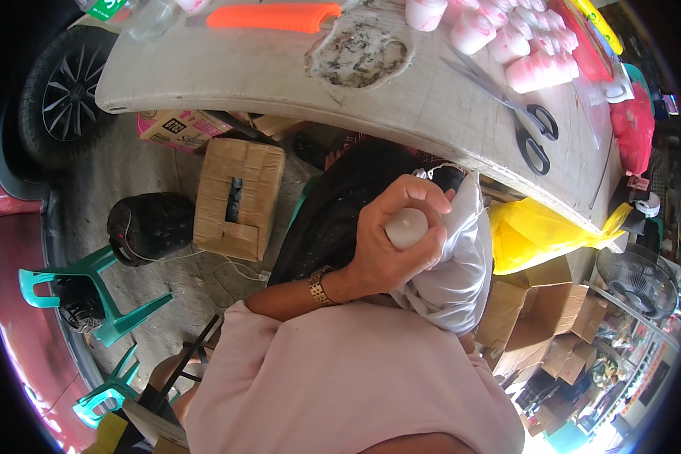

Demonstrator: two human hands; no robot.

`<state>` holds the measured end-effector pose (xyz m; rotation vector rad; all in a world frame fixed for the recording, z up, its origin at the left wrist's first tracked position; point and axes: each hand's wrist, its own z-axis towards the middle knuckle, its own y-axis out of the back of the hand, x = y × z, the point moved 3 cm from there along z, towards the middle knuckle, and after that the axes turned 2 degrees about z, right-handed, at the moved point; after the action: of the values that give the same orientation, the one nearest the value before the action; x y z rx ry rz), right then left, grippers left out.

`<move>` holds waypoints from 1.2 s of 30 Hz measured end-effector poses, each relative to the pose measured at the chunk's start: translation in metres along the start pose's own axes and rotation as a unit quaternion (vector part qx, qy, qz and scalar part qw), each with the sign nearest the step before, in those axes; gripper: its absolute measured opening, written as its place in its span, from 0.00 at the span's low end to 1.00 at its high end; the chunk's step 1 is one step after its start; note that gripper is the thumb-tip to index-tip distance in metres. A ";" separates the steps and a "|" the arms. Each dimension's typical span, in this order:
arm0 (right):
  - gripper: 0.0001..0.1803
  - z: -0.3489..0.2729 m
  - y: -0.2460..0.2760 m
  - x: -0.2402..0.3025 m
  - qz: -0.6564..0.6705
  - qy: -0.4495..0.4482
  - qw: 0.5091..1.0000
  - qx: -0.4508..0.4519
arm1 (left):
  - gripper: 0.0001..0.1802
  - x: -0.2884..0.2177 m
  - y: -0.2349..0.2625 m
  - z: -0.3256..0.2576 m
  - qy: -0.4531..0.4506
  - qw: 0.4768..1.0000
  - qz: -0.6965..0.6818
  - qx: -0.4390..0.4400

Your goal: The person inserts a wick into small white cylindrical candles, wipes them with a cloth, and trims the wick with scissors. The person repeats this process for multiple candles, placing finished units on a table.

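Observation:
My left hand [397, 238], with a gold watch [323, 287] at the wrist, is closed around a small white cylinder [406, 228]. Its round end faces up and has a small mark in the middle; the rest is hidden by my fingers and palm. Beneath and beside the hand, a shiny white bundle [461, 276] of cloth or plastic lies over my lap, next to dark patterned trousers [318, 219]. My right hand does not show. Ahead stands a pale table [227, 76], carrying black-handled scissors [533, 136] and several small white-and-pink cups [473, 32].
An orange-handled tool [272, 17] lies on the table beside a worn patch. Below at left are a cardboard box [240, 200], a black round-bodied object [150, 225] with a cable and a green plastic stool [102, 295]. A yellow bag [530, 234], open cartons [533, 310] and a fan [637, 280] stand right.

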<state>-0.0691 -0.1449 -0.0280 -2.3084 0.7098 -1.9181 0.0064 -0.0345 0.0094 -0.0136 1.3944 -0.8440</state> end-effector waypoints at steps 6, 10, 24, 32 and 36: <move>0.05 -0.002 0.001 0.003 0.002 0.006 1.000 -0.006 | 0.12 -0.001 0.000 0.001 0.007 1.000 -0.015 0.014; 0.05 -0.003 0.002 0.005 0.005 0.009 1.000 -0.011 | 0.12 -0.001 0.000 0.001 0.025 0.999 -0.007 0.023; 0.05 0.000 0.003 0.008 0.007 0.017 1.000 -0.016 | 0.15 0.001 0.005 0.003 0.074 0.996 0.020 0.048; 0.05 -0.007 0.005 0.013 0.000 0.023 1.000 -0.015 | 0.16 -0.007 0.006 0.006 0.116 0.988 -0.100 0.010; 0.05 -0.013 0.008 0.016 0.000 0.024 1.000 -0.017 | 0.15 -0.011 0.008 0.004 0.070 0.994 -0.042 0.073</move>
<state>-0.0816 -0.1547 -0.0127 -2.2905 0.7517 -1.9823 0.0142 -0.0248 0.0154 0.1019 1.4676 -1.0327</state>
